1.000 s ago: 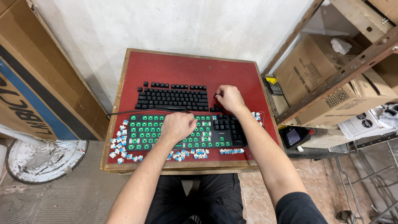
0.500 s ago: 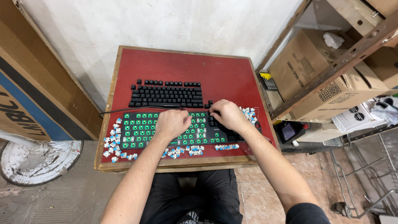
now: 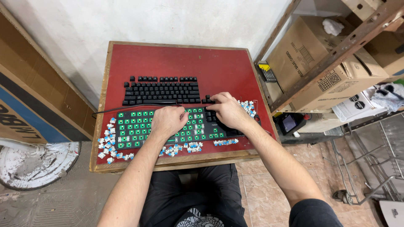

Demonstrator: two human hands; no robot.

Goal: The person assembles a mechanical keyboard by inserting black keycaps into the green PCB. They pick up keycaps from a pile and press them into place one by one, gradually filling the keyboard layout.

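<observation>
Keyboard plate (image 3: 139, 126) with the green switch sockets lies at the near edge of the red table (image 3: 168, 59), and both of my hands rest on it. I see my left hand (image 3: 168, 121) lying palm down on the middle of the plate, fingers curled loosely together with the tips pressed onto the sockets; whether anything is pinched beneath them I cannot tell. My right hand (image 3: 227, 111) sits on the plate's black right end, fingers bent and drawn close, with the fingertips (image 3: 209, 106) pointing left at the seam where the green field meets the black part. I cannot tell whether it grips a piece there.

Counting: two keyboards in all, the stripped plate near me and a second black keyboard (image 3: 162, 90), fully capped, lying just beyond it and parallel. One black cable (image 3: 122, 108) runs between them towards the table's left edge. Loose blue-and-white switches (image 3: 108, 141) lie in scattered heaps, too many and too small to count: one cluster at the plate's left end, one along its near edge, one beside my right hand (image 3: 246, 106).
</observation>
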